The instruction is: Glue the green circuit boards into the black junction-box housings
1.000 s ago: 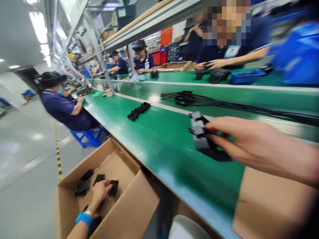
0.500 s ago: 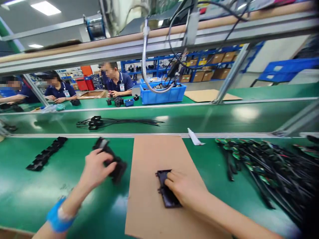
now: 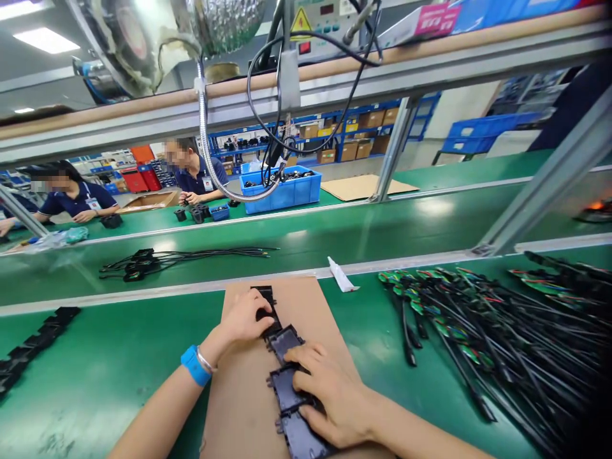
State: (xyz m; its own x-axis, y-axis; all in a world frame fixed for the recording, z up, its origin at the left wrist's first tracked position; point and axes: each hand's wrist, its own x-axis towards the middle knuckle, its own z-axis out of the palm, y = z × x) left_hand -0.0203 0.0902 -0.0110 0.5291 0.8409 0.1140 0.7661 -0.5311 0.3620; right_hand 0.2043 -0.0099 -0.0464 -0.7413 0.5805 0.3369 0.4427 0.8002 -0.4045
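Note:
Several shallow black plastic cases (image 3: pixel 289 387) lie in a slanting row on a cardboard sheet (image 3: pixel 239 401), their hollow sides up. At the row's far end, my left hand (image 3: pixel 243 317) is closed on a black plastic case (image 3: pixel 268 307), thumb and fingers bent over it and hiding part of it. My right hand (image 3: pixel 335 395) lies over the right edge of the nearer cases, fingers spread and touching them. A blue band (image 3: pixel 196 365) circles my left wrist.
Black cables with small circuit boards (image 3: pixel 459 331) pile up at right. A white tube (image 3: pixel 342 275) lies beyond the cardboard. More black cases (image 3: pixel 36 344) sit far left. Behind the ledge are black cables (image 3: pixel 143 262), a blue bin (image 3: pixel 287 191) and co-workers. A metal hose (image 3: pixel 203 127) hangs above.
My left hand has moved right, bringing black cases from the green tabletop onto the cardboard. Several now lie in a row there instead of one. The view has turned to the right.

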